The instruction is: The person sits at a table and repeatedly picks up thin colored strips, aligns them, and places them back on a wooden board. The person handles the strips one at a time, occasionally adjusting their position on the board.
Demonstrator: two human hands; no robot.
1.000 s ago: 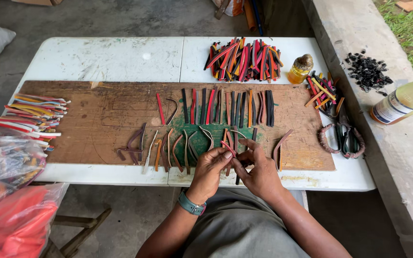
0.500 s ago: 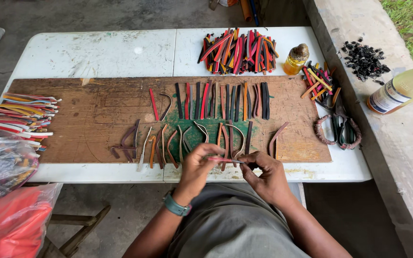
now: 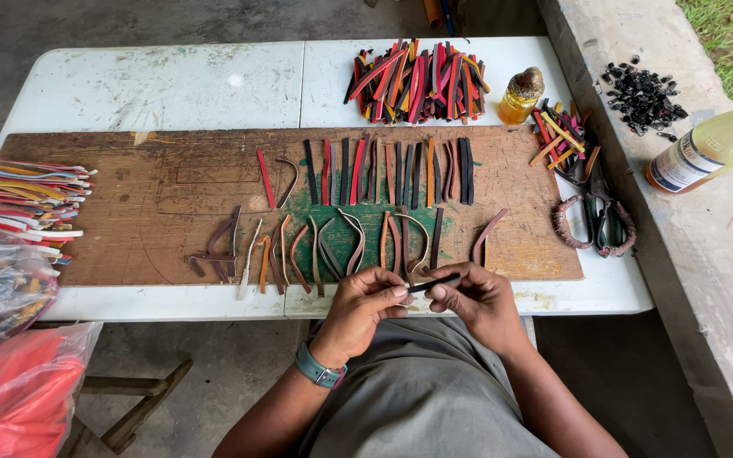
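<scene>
Raised slightly, black strip (image 3: 434, 283) now pinched between both hands' fingertips (image 3: 400, 291).

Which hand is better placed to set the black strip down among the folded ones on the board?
Right, probably. The right hand pinches the black strip nearer the gap beside the folded strips; the left hand holds only its end.

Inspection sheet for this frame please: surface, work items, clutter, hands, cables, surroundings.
Surface: white folding table bearing a worn brown board.
Job's things: black strip pinched between both hands; straight strips and folded strips laid in rows on the board.
Clutter: strip pile, small amber bottle, scissors, striped strips, plastic bags.
Hands: left hand and right hand at the table's near edge.
Cables: nothing seen.
Surroundings: concrete ledge with a large bottle and black bits.
</scene>
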